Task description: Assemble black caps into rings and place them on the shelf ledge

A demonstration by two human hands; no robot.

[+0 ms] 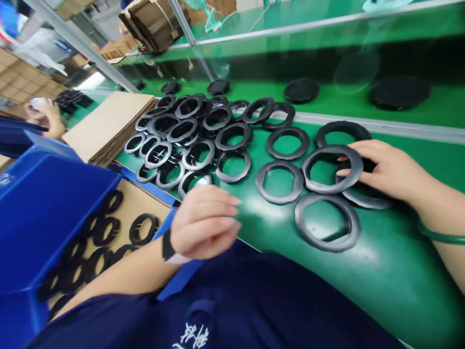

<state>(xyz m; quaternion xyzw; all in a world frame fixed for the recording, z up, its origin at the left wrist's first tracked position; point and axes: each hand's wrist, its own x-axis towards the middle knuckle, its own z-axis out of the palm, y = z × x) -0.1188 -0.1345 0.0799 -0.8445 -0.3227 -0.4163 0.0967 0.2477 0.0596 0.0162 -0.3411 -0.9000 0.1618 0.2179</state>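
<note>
My right hand (385, 169) pinches the right side of a black ring (310, 183), which is slightly tilted above other rings. Just below it lies another black ring (303, 231) on the green tabletop. One more ring (343, 127) is behind my right hand, and one is partly hidden under it. My left hand (205, 223) hovers over the table's near edge with fingers curled in, and no part shows in it. Close by, a large group of black rings (234, 167) spreads over the table, many overlapping or piled at the back left.
A blue bin (54, 198) at the left holds rings on a cardboard sheet (125, 206). Flat cardboard (109, 121) is stacked behind it. Black discs (301, 90) lie on a green strip beyond a metal rail (399, 128). Another person's hands (51, 116) are at far left.
</note>
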